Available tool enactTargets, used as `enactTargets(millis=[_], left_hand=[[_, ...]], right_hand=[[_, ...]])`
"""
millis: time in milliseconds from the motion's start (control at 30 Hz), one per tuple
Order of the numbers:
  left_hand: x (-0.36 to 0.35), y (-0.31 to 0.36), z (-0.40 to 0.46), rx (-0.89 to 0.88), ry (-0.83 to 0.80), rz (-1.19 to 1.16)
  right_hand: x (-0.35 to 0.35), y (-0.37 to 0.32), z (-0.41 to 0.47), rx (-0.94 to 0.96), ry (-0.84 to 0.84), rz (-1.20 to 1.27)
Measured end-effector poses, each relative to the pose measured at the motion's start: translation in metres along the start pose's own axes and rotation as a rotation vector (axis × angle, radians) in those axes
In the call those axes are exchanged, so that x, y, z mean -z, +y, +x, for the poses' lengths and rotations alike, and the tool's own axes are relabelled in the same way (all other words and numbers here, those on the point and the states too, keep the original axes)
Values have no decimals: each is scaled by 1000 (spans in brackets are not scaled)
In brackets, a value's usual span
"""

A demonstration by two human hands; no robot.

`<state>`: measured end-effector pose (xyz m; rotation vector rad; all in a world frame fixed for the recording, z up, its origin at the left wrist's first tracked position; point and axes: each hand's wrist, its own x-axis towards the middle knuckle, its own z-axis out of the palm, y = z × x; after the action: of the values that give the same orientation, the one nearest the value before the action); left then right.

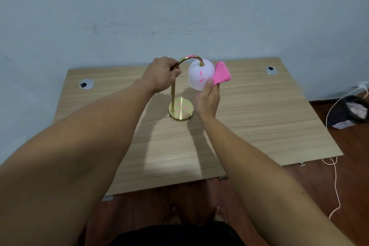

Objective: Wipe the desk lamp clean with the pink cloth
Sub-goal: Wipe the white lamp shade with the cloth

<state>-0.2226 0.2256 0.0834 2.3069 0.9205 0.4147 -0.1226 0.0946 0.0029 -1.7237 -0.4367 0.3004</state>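
On desk [259, 118]: lamp [173, 94] upright, shade [199, 76] down, cloth [221, 75] alongside.

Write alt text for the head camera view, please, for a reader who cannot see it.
A person's left hand grips the gold desk lamp by its curved neck while the right hand presses a pink cloth against the white shade. Pink marks show on shade, neck and round base, standing on a wooden desk.
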Motion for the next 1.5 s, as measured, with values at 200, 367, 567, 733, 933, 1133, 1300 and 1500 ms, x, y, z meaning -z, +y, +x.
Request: enactTargets(millis=[200,367,567,733,933,1133,1300,1500], left_hand=[[0,0,1,7,12,3],[-1,1,2,21,4,2],[-1,0,2,34,5,3],[-1,1,3,39,10,15],[1,2,3,43,-8,12],[2,3,4,37,-9,19],[2,2,4,35,-20,18],[2,3,5,39,-19,16]], right_hand=[[-1,-10,11,256,-105,-129],[1,17,-26,198,-96,-68],[-3,-13,-5,36,1,-62],[-8,4,-20,343,-130,-172],[-3,8,-27,320,-90,-139],[7,13,-3,725,-134,-627],[30,48,-7,823,-184,-697],[19,15,13,895,-197,-838]])
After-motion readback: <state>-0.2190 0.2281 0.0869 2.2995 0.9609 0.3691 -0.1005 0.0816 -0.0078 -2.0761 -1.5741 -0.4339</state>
